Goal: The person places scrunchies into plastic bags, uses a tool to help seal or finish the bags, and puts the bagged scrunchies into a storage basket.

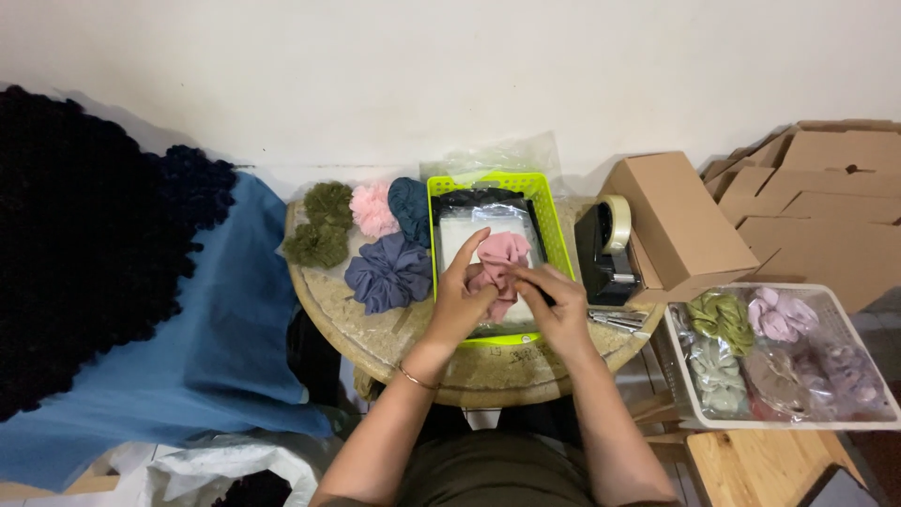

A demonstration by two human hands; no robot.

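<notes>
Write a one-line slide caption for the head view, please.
Both hands, left hand and right hand, hold a pink scrunchie over a lime basket on a round table.

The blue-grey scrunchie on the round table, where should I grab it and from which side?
Pinch the blue-grey scrunchie on its puffy outer ruffle, coming from above on its near-left edge. It lies flat and soft, so any fold gives a hold, and that edge is open: the yellow basket and left hand crowd its right, other scrunchies its far side.

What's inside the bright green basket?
The green basket holds clear plastic bags. Both hands, left hand and right hand, hold a pink scrunchie over them. Underneath is hidden.
</notes>
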